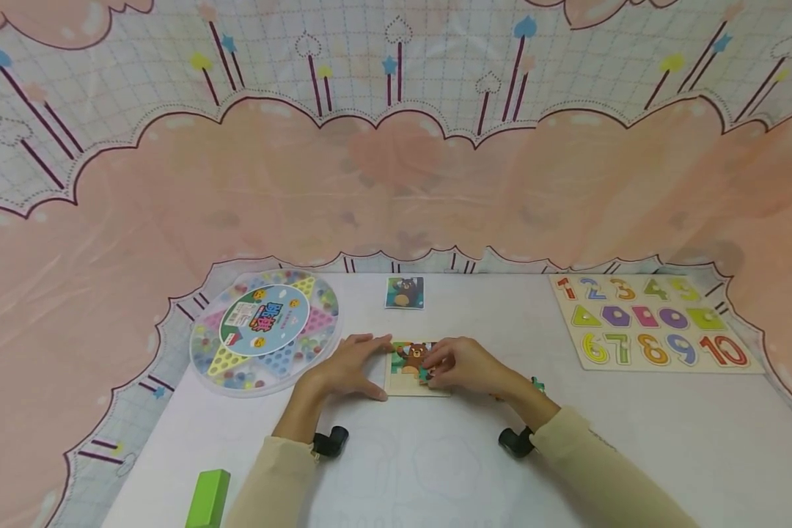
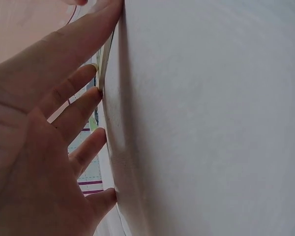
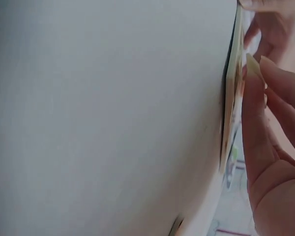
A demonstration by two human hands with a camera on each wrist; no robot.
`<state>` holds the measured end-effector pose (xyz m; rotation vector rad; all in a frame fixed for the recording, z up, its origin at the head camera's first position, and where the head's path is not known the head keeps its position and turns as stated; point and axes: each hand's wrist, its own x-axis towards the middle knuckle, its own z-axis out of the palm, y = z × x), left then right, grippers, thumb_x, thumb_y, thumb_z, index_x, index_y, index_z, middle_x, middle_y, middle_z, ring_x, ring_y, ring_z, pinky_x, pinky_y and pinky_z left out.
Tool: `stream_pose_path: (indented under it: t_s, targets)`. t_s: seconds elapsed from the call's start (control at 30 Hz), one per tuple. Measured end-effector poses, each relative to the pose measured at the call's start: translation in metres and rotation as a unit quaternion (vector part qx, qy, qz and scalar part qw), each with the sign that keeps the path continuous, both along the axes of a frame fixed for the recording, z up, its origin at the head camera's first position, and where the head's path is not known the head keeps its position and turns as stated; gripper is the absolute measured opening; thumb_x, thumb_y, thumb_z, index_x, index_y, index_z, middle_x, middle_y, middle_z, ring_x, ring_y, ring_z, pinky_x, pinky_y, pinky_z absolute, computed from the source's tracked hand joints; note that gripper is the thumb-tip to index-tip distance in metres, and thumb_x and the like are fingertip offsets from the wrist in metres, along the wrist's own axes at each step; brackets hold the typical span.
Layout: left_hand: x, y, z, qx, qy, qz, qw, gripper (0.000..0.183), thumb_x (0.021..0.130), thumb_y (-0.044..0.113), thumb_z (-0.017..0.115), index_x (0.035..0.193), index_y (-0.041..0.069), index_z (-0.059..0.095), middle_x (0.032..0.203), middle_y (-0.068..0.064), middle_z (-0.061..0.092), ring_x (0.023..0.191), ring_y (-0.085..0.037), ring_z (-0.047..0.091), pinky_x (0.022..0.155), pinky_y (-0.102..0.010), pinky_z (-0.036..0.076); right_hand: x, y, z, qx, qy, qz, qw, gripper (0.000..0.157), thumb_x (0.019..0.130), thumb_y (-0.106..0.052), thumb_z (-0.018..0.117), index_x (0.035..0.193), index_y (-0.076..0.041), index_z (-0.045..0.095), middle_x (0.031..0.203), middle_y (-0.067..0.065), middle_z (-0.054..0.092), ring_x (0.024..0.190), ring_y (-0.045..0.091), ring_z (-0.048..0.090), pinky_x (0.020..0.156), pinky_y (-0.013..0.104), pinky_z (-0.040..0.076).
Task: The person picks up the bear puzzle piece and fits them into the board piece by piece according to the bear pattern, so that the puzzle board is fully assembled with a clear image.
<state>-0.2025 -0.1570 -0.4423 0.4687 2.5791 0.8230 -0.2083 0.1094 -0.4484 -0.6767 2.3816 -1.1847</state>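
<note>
A wooden jigsaw board [image 1: 401,386] with a brown bear picture lies on the white table, its lower part bare wood. My left hand [image 1: 353,369] is spread along the board's left side, thumb by the near corner and index finger by the far one. In the left wrist view, the left fingers [image 2: 81,115] reach down to the table and the board's edge. Over the board's right side, my right hand [image 1: 465,364] pinches a small teal jigsaw piece [image 1: 425,375] between thumb and fingers. The right wrist view shows the right hand's fingertips [image 3: 254,93] just above the board.
Loose jigsaw pieces [image 1: 537,384] lie partly hidden by the right forearm. Behind the board is a bear picture card [image 1: 405,292]. A round Chinese checkers box [image 1: 264,334] sits left, a number-and-shape board [image 1: 656,323] right, and a green block [image 1: 207,499] at the near left.
</note>
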Motion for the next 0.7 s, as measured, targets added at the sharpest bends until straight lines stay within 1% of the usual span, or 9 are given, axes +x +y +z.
stream_pose_path:
  t_s: [0.1,0.2,0.3,0.43,0.5,0.57,0.7]
  targets:
    - [0.0,0.0,0.0,0.0,0.0,0.0,1.0,0.081,0.073,0.025,0.092,0.145,0.019,0.056,0.165,-0.003,0.04,0.158,-0.037,0.022,0.126,-0.064,0.02,-0.001,-0.01,0.002,-0.003,0.002,0.008,1.0,0.021,0.086,-0.011,0.081,0.107,-0.008,0.08,0.116,0.009,0.073,0.088,0.007,0.067,0.078,0.017,0.058]
    - [0.0,-0.001,0.001,-0.001,0.0,-0.001,1.0,0.082,0.073,0.025,0.092,0.146,0.02,0.056,0.164,-0.003,0.041,0.158,-0.036,0.022,0.126,-0.063,0.021,-0.002,-0.018,0.002,-0.01,-0.001,0.017,1.0,0.021,0.086,-0.01,0.08,0.108,-0.007,0.08,0.118,0.01,0.074,0.088,0.007,0.067,0.078,0.016,0.058]
    - [-0.001,-0.001,0.0,-0.001,0.005,-0.006,1.0,0.083,0.073,0.026,0.092,0.147,0.019,0.055,0.163,-0.003,0.044,0.157,-0.036,0.023,0.126,-0.064,0.022,-0.002,-0.027,0.003,-0.008,0.01,0.024,1.0,0.021,0.086,-0.009,0.08,0.107,-0.007,0.08,0.119,0.009,0.075,0.087,0.006,0.064,0.076,0.014,0.056]
    - [-0.001,-0.001,-0.001,0.0,0.007,-0.007,1.0,0.081,0.073,0.027,0.092,0.145,0.019,0.057,0.164,-0.003,0.043,0.157,-0.036,0.024,0.125,-0.065,0.023,-0.001,-0.036,0.004,0.002,0.034,0.031,0.999,0.019,0.085,-0.009,0.081,0.104,-0.005,0.079,0.111,0.009,0.077,0.08,0.003,0.062,0.073,0.014,0.053]
    - [-0.001,-0.001,-0.001,0.001,0.004,-0.002,1.0,0.079,0.073,0.026,0.092,0.144,0.02,0.057,0.165,-0.003,0.041,0.157,-0.037,0.024,0.124,-0.065,0.023,-0.001,-0.039,0.003,0.005,0.043,0.034,0.998,0.02,0.084,-0.008,0.081,0.103,-0.004,0.079,0.106,0.009,0.077,0.078,0.001,0.063,0.072,0.014,0.053]
    - [-0.001,-0.001,-0.001,0.002,0.001,0.002,1.0,0.079,0.073,0.026,0.092,0.144,0.02,0.058,0.165,-0.003,0.04,0.157,-0.037,0.024,0.124,-0.066,0.024,-0.001,-0.042,0.004,0.009,0.045,0.033,0.998,0.02,0.084,-0.007,0.081,0.103,-0.003,0.079,0.102,0.009,0.077,0.076,0.001,0.064,0.071,0.014,0.054]
    - [-0.001,-0.001,-0.001,0.003,0.0,0.003,1.0,0.08,0.073,0.026,0.092,0.144,0.02,0.057,0.165,-0.004,0.039,0.157,-0.038,0.024,0.124,-0.066,0.023,0.0,-0.045,0.004,0.016,0.044,0.027,0.999,0.02,0.083,-0.007,0.083,0.102,-0.003,0.079,0.099,0.008,0.077,0.075,0.002,0.064,0.07,0.014,0.053]
